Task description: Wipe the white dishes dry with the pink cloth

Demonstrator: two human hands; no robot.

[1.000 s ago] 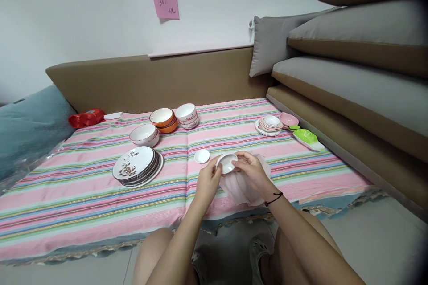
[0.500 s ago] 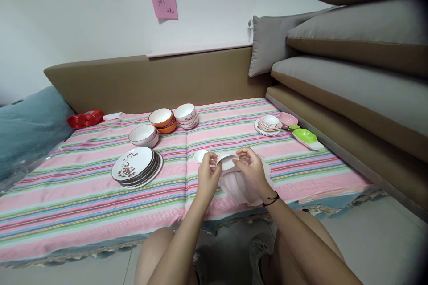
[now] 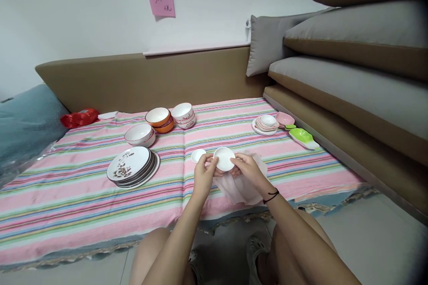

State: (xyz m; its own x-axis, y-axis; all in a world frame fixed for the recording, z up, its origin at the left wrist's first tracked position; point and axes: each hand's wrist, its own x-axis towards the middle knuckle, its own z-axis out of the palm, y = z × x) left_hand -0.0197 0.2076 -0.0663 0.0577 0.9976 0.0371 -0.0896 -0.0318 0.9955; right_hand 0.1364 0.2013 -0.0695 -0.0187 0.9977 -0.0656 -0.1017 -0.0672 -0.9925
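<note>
A small round white dish (image 3: 224,158) is held up between both hands, its hollow side facing me. My left hand (image 3: 204,173) grips its left rim with thumb in front and fingers behind. On the right rim, my right hand (image 3: 249,170) pinches it the same way, a dark cord round the wrist. Beneath the hands lies a crumpled, thin whitish sheet (image 3: 239,190), partly covered by my right hand. Just left of the held dish, another small white dish (image 3: 198,156) rests on the striped cloth (image 3: 167,205), close to my left fingers.
Stacked patterned plates (image 3: 129,164) stand at left, with white bowls (image 3: 138,134), orange bowls (image 3: 158,117) and more white bowls (image 3: 182,111) behind. At right are small stacked dishes (image 3: 267,121), a pink bowl (image 3: 285,119) and a green leaf-shaped dish (image 3: 302,137). Cushions (image 3: 354,80) rise along the right side.
Both hands have tilted the small dish from nearly edge-on so that its round hollow face shows. The view has shifted slightly; the other dishes stay put.
</note>
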